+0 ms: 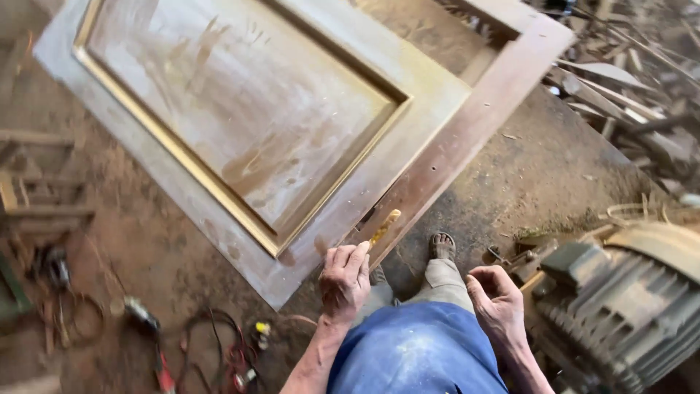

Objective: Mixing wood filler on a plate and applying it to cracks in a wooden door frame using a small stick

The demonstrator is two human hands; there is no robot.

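The left hand [344,281] pinches a small yellow stick [384,227] at the near edge of the dusty door [248,124]. The right hand [497,303] is loosely curled and holds nothing, beside a grey motor [620,306].

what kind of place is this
Likely a woodworking shop: a dusty panelled door lies flat, offcuts are piled at the right, and the left hand holds a small tool.
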